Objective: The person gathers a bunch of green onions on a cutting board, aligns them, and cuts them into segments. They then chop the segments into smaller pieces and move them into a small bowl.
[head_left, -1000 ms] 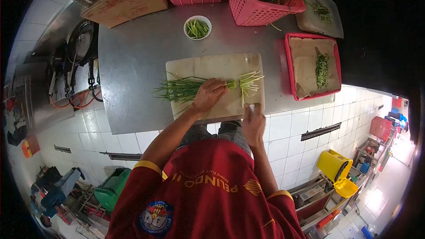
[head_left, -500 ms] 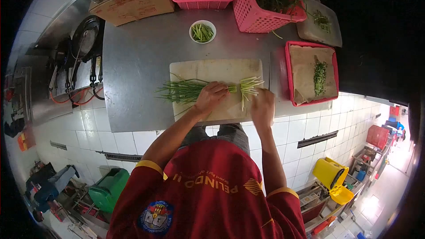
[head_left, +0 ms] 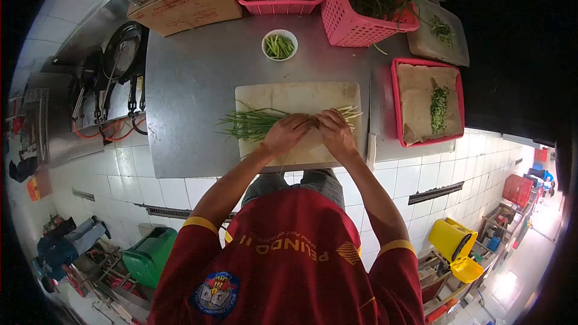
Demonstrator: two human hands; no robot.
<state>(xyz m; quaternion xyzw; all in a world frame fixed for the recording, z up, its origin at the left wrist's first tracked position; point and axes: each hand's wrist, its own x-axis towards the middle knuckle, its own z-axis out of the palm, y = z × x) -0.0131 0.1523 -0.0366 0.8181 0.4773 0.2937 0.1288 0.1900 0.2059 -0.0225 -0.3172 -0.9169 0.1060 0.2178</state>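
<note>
Grip of both hands, left hand (head_left: 288, 134), right hand (head_left: 335, 133), thin stringy chives (head_left: 250, 123), pale board (head_left: 283, 92)

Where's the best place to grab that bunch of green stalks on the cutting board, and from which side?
Take the bunch of green stalks at its packed middle, just outside the left hand, coming down from above. The stalks lie flat and side by side along the cutting board, so fingers can probably close across them there. The outer tips fan loose past the board's edge, and the right hand covers the cut end.

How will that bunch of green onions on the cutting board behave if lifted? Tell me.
The green onions look thin and long, so probably light and floppy, drooping at the ends. Loose on the cutting board, under both hands, stalks would likely scatter.
</note>
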